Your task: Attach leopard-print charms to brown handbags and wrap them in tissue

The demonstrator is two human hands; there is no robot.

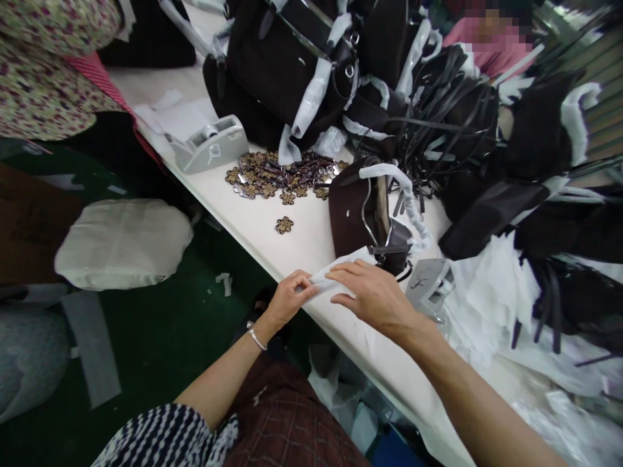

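Note:
A dark brown handbag point(349, 217) stands on the table, its top open and one pale wrapped handle point(406, 188) looping over it. From its near side a strip of white wrapping paper point(324, 277) stretches toward me; whether a strap lies inside is hidden. My left hand point(288, 299) pinches the end of this strip over the table's front edge. Over the strip's upper part is my right hand point(372, 295), fingertips touching the paper, thumb held apart. Beyond them lies a single flower-shaped tag point(284, 225), in front of a pile of similar tags point(260, 175).
Tape dispensers stand at the left point(219, 146) and beside the bag point(428, 282). Large black bags point(272, 71) and dark straps point(452, 97) crowd the back. White paper sheets point(491, 292) lie at right. A co-worker's pink sleeve point(457, 35) shows behind; a wrapped stool point(126, 243) stands left.

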